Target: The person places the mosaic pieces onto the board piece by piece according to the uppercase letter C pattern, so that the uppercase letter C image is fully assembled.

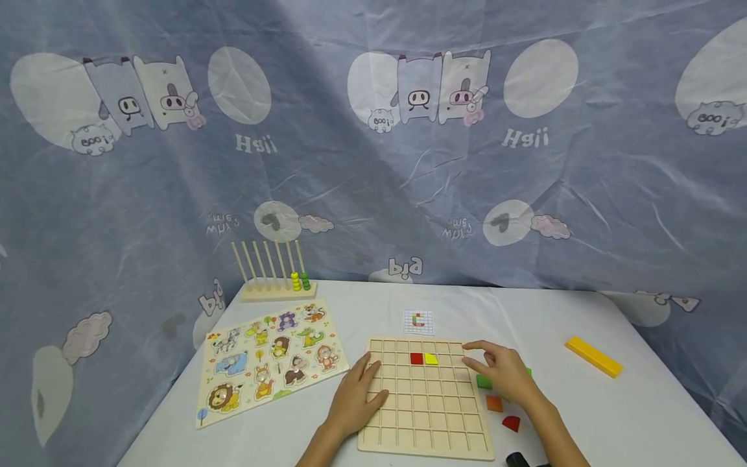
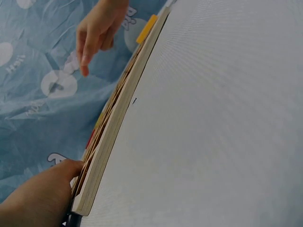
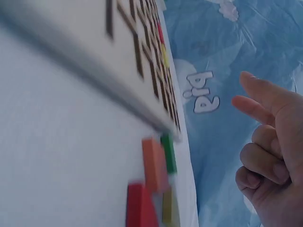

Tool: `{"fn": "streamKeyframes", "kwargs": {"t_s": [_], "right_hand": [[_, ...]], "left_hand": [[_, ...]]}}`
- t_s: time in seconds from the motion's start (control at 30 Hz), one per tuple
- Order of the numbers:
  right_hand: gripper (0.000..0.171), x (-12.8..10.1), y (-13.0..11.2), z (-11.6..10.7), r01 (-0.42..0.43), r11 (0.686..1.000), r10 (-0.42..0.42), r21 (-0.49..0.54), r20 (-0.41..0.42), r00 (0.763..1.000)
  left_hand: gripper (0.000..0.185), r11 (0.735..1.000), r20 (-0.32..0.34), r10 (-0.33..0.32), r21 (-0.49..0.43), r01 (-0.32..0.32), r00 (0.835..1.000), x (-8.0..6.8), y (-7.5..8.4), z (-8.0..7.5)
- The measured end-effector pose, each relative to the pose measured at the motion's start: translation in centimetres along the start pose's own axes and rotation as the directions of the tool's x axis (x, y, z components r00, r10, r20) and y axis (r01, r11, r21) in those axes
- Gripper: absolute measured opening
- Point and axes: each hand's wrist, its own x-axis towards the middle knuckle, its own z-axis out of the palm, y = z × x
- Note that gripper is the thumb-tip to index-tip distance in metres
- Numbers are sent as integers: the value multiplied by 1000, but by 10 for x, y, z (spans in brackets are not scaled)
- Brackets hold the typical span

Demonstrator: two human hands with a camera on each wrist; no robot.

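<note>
While both forearms come in from the near edge of the tabletop (image 1: 642, 415), the two hands sit at opposite sides of the wooden grid board (image 1: 428, 415), well apart from each other. Nearest, just off the board's right edge, lie loose tiles: a red piece (image 1: 511, 423), then an orange square (image 1: 493, 403), then a green tile (image 1: 484, 381) partly under the right hand. The left hand (image 1: 355, 399) lies flat, fingers straight, on the board's left edge, holding nothing. The right hand (image 1: 503, 371) hovers over the board's right edge with forefinger and thumb extended and the other fingers loosely curled; it grips nothing. Farther up the board, in its second row from the far edge, a red tile (image 1: 416, 358) and a yellow tile (image 1: 430, 359) sit side by side in neighbouring cells. Beyond the board lies a small pattern card (image 1: 418, 322). Toward the left edge lies an animal puzzle (image 1: 270, 360), and behind it, near the far-left corner, a peg abacus (image 1: 279, 275). A yellow bar (image 1: 593, 356) lies toward the right edge.
</note>
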Motion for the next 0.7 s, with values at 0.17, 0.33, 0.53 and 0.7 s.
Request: {"fn": "streamKeyframes", "kwargs": {"t_s": [0.17, 0.33, 0.53, 0.7], "right_hand": [[31, -14, 16, -14, -49, 999, 49, -19, 3, 999], [34, -29, 32, -25, -96, 995, 96, -6, 39, 995], [45, -43, 58, -30, -120, 991, 123, -52, 55, 991], [47, -50, 69, -29, -121, 987, 129, -101, 76, 989]], "left_hand": [[57, 1000, -8, -3, -5, 2, 1000, -1, -1, 2], [57, 1000, -13, -7, -18, 7, 1000, -2, -2, 4], [57, 1000, -17, 1, -11, -1, 1000, -2, -3, 6], [56, 1000, -12, 2, -11, -2, 1000, 0, -3, 3]]}}
